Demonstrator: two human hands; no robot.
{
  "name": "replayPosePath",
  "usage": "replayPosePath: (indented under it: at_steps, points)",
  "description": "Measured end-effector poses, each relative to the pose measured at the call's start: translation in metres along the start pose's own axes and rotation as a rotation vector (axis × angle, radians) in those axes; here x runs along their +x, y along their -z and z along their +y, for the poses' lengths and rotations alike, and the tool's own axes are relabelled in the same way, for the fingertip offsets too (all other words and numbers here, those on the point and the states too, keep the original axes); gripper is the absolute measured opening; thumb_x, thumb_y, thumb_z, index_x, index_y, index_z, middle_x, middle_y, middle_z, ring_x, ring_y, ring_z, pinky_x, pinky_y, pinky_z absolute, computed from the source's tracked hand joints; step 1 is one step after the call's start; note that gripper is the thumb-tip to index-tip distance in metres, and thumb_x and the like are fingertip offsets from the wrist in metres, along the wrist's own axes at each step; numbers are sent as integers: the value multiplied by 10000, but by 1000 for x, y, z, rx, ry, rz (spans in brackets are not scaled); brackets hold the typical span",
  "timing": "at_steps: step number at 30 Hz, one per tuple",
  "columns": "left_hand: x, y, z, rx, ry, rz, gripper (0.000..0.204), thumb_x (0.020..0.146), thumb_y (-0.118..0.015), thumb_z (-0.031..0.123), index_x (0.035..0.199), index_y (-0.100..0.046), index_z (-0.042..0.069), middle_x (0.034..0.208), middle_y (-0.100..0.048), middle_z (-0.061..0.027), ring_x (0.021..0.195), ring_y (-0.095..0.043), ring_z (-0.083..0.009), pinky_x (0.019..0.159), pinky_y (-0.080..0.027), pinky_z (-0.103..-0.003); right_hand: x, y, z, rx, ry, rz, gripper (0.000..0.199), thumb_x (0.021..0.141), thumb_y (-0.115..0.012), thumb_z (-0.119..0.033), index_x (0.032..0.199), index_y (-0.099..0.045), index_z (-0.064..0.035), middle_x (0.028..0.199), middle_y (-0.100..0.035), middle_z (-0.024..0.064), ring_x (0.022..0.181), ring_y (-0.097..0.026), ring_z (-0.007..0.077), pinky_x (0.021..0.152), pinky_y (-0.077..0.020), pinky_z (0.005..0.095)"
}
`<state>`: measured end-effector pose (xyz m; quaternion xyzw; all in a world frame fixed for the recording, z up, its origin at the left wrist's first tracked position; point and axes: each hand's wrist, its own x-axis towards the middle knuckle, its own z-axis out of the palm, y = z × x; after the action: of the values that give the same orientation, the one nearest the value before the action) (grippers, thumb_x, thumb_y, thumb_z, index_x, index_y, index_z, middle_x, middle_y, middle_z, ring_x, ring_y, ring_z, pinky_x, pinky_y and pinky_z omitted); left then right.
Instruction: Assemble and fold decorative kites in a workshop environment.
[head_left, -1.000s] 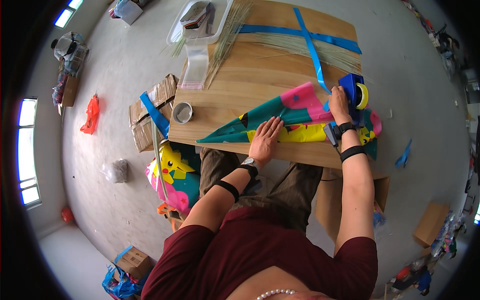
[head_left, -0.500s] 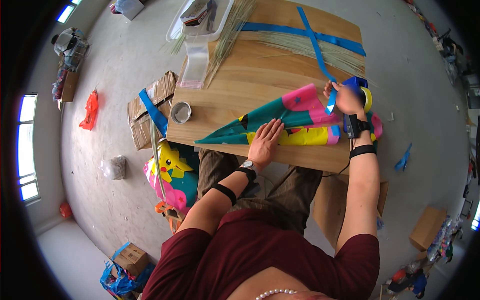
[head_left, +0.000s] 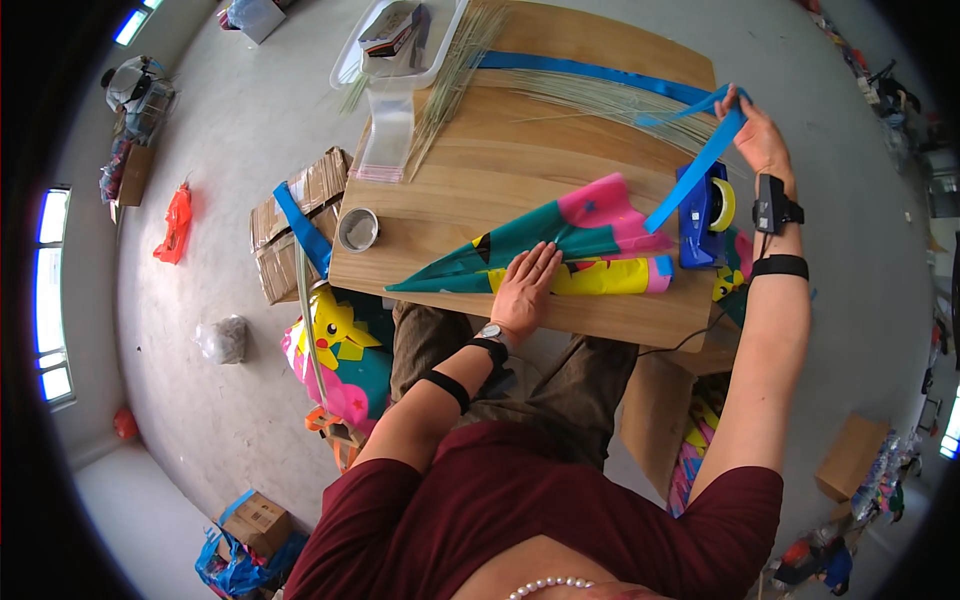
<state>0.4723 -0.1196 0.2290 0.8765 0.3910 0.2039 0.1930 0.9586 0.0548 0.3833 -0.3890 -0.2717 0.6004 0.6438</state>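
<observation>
A folded, pointed sheet [head_left: 515,235] printed in teal, pink and yellow lies along the table's near edge. My left hand [head_left: 523,300] rests flat on it, fingers stretched out, pressing near its lower fold. Raised at the right, past the table's edge, my right hand [head_left: 763,142] pinches a blue strip [head_left: 697,178]. From the fingers the strip slants down to the pink end of the sheet; its other part loops left over the thin sticks. Below that hand stands a blue tape dispenser [head_left: 697,222] with a yellow-rimmed roll [head_left: 725,206].
Thin pale sticks [head_left: 590,95] lie under a blue band [head_left: 570,66] across the far table. A white tray [head_left: 345,60], a clear plastic bag [head_left: 390,130] and a round metal tin [head_left: 358,230] are at the left. Cardboard [head_left: 300,215] leans beside the table.
My right hand has moved up and to the right, away from the tape dispenser, pulling the blue strip with it. My left hand stays on the sheet.
</observation>
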Motion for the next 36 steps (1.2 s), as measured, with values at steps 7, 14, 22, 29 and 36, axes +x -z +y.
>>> replayPosePath:
  at_steps: [7,14,22,29,36]
  points:
    - [-1,-3,-2,34,-18,27,634,962,-531,100,1592,-483,57,1655,-494,-110,1558,-421,-269,1293,-303,-457,-14,-38,-107,-179,205,71,327,1113,-560,-98,1377,-578,94,1296,-669,142,1244,-644,229,1221,-474,444]
    - [-2,-11,-4,32,-18,67,620,972,-528,93,1590,-488,64,1651,-499,-114,1551,-428,-277,1294,-303,-462,-49,-102,-162,-208,341,143,341,1106,-576,-97,1387,-572,96,1319,-676,164,1243,-652,253,1217,-482,453]
    - [-5,-14,-7,4,-37,109,614,961,-531,69,1574,-504,63,1642,-508,-124,1542,-436,-286,1287,-312,-458,-94,-196,-100,-416,538,71,327,1121,-558,-103,1392,-611,73,1250,-701,151,1181,-670,224,1144,-518,414]
    - [-7,-30,-17,3,-57,112,588,984,-514,109,1570,-509,67,1630,-520,-132,1539,-438,-292,1293,-297,-467,-150,-325,113,-865,804,160,211,1141,-500,-118,1288,-618,-22,1011,-704,91,946,-692,225,895,-541,370]
    - [2,-61,-29,30,-101,289,565,992,-479,137,1553,-539,99,1582,-576,-108,1497,-500,-281,1247,-362,-462,-177,-380,300,-1011,668,116,129,1076,-498,-16,1189,-559,-15,916,-665,144,904,-689,374,794,-531,437]
